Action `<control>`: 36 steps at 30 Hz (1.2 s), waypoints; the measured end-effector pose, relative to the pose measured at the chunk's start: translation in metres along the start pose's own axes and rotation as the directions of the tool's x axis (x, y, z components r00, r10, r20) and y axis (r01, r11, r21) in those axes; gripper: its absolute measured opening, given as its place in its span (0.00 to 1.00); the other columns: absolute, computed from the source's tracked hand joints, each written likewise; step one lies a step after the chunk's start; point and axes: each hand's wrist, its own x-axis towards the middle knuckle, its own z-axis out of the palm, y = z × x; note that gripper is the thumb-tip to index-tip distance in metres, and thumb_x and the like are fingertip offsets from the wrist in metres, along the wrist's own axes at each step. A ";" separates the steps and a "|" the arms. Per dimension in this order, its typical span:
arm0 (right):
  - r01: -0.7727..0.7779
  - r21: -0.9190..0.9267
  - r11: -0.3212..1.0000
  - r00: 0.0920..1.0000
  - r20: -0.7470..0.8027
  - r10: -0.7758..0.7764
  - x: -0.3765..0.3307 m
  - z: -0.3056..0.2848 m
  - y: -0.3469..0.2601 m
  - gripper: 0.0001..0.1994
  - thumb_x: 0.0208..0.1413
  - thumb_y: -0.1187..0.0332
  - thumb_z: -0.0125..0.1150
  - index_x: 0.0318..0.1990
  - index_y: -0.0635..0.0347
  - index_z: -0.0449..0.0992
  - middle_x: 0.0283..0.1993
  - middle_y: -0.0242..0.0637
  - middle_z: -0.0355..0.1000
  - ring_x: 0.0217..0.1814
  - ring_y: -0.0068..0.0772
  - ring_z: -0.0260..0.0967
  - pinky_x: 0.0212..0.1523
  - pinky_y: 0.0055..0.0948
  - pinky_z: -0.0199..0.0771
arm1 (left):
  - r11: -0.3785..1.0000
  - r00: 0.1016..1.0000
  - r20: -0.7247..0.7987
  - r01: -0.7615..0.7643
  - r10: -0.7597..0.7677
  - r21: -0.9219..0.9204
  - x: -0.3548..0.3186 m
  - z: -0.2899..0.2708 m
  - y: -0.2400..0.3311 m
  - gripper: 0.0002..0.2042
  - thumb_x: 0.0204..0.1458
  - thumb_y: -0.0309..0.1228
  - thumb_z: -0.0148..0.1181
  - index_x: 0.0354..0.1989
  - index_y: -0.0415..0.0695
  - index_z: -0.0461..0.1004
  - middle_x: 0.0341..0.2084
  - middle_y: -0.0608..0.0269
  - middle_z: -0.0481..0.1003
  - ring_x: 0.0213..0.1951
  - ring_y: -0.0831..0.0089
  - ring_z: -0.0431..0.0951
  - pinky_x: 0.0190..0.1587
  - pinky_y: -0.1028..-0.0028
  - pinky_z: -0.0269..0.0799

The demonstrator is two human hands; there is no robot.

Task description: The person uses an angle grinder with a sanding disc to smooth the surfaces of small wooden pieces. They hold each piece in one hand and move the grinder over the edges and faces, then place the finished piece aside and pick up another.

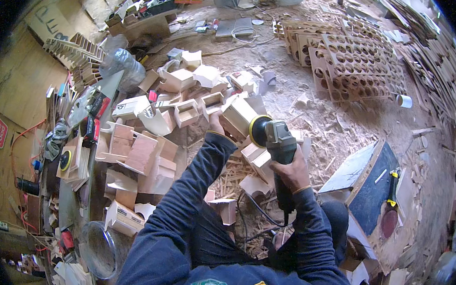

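In my right hand is a dark angle grinder, gripped round its body, with a yellow-rimmed sanding disc on its head. The disc stands against or very close to the side of a pale wooden box; contact is hard to tell. My left hand is closed on the near left end of that box, its fingers partly hidden. Below the disc lies another wooden block. A black power cord runs from the grinder down between my legs.
Many wooden boxes are heaped at my left. Perforated wooden panels lean at the far right. A dark-faced board holds a yellow-black handled tool at my right. Wood scraps and dust cover the floor. A clear plastic bottle lies far left.
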 end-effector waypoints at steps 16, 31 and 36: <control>0.019 0.206 0.978 0.999 -0.034 -0.012 0.005 0.009 -0.017 0.24 0.41 0.64 0.75 0.47 0.61 0.77 0.41 0.35 0.78 0.41 0.28 0.74 0.46 0.30 0.76 | 0.921 0.994 0.072 -0.106 0.086 0.375 0.067 -0.049 -0.065 0.23 0.60 0.49 0.48 0.37 0.38 0.77 0.28 0.51 0.79 0.30 0.62 0.79 0.36 0.67 0.72; -0.035 0.223 0.974 0.999 -0.024 0.041 0.002 -0.006 -0.014 0.31 0.39 0.58 0.78 0.51 0.62 0.74 0.42 0.41 0.78 0.41 0.35 0.76 0.44 0.34 0.77 | 0.687 0.932 0.216 -0.360 0.290 0.631 0.011 -0.033 0.007 0.17 0.58 0.42 0.53 0.31 0.38 0.76 0.29 0.59 0.78 0.32 0.65 0.76 0.38 0.67 0.71; 0.019 0.069 0.997 0.999 0.031 -0.022 -0.001 0.004 -0.014 0.43 0.33 0.50 0.81 0.58 0.59 0.70 0.49 0.50 0.79 0.51 0.50 0.78 0.53 0.42 0.76 | 0.744 0.881 0.360 -0.458 0.307 0.487 0.009 -0.030 0.002 0.15 0.58 0.40 0.54 0.37 0.38 0.77 0.32 0.61 0.78 0.34 0.71 0.76 0.38 0.69 0.74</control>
